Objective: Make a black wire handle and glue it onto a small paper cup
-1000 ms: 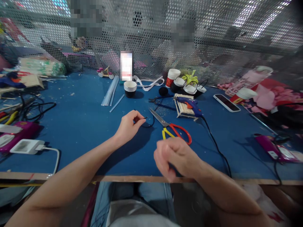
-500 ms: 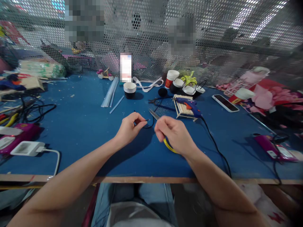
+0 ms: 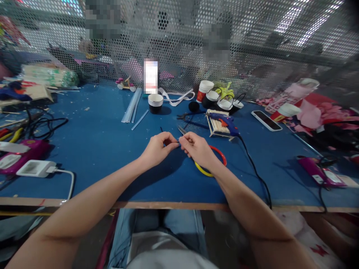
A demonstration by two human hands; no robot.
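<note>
head view: left hand (image 3: 157,149) and right hand (image 3: 198,149) both pinch a thin black wire (image 3: 178,141) over the counter (image 3: 98,149), fingertips meeting; mid-manipulation, next likely needs fine twisting. scissors (image 3: 213,164) beneath.

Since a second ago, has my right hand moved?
Yes. The right hand went up from the table edge, over the scissors, to the left hand.

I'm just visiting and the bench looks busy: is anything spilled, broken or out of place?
Nothing looks spilled or broken. The blue table carries small pale crumbs, and the scissors lie partly under the right hand, which meets the left hand on a thin black wire.
</note>
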